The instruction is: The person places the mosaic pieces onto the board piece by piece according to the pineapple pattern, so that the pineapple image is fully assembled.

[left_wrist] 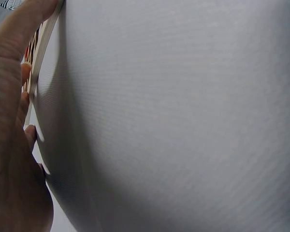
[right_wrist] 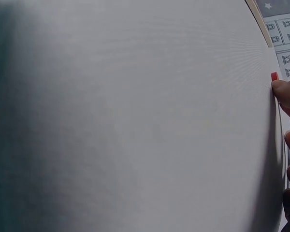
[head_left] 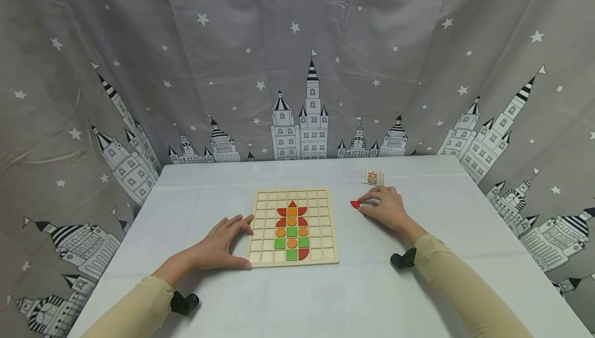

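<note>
A wooden grid board (head_left: 265,198) lies flat on the white table. On its squares sit several pieces: red quarter-circles (head_left: 303,254), orange discs (head_left: 292,243), green squares (head_left: 279,243), an orange square (head_left: 292,212) and a red triangle (head_left: 292,204). My left hand (head_left: 218,245) rests spread at the board's left side, thumb by the near left corner and fingertips along the edge. To the right of the board, my right hand (head_left: 383,209) pinches a red quarter-circle piece (head_left: 355,204) between thumb and finger, low over the table. Its red edge (right_wrist: 274,76) also shows in the right wrist view.
A small pattern card (head_left: 372,176) with a coloured design on a grid lies just beyond my right hand. Behind the table's far edge hangs a grey curtain (head_left: 232,43) printed with castles and stars. Black wrist devices (head_left: 184,303) sit on both wrists.
</note>
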